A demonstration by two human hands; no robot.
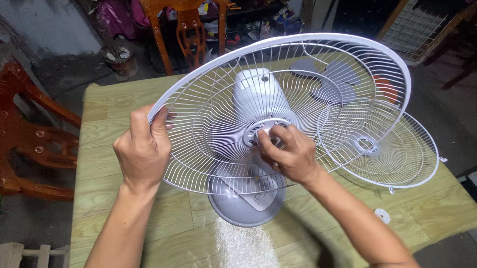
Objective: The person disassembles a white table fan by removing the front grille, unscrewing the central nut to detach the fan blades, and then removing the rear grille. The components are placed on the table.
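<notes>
A white wire fan guard (pixel 330 52) sits mounted on a grey table fan, tilted toward me. My left hand (pixel 142 148) grips the guard's rim at its left edge. My right hand (pixel 286 153) pinches the round fastening piece at the guard's hub (pixel 260 131), in front of the grey motor housing (pixel 259 94). The fan's round grey base (pixel 246 199) rests on the table below my hands. A second white wire guard (pixel 406 153) lies flat on the table at the right, partly behind the first. Grey fan blades (pixel 333 82) lie behind the mesh.
The table (pixel 121 198) has a light wood-grain top. A small white round part (pixel 382 215) lies near its right front edge. Orange wooden chairs stand at the back (pixel 185 17) and at the left (pixel 15 133). A wire rack (pixel 418 24) leans at the back right.
</notes>
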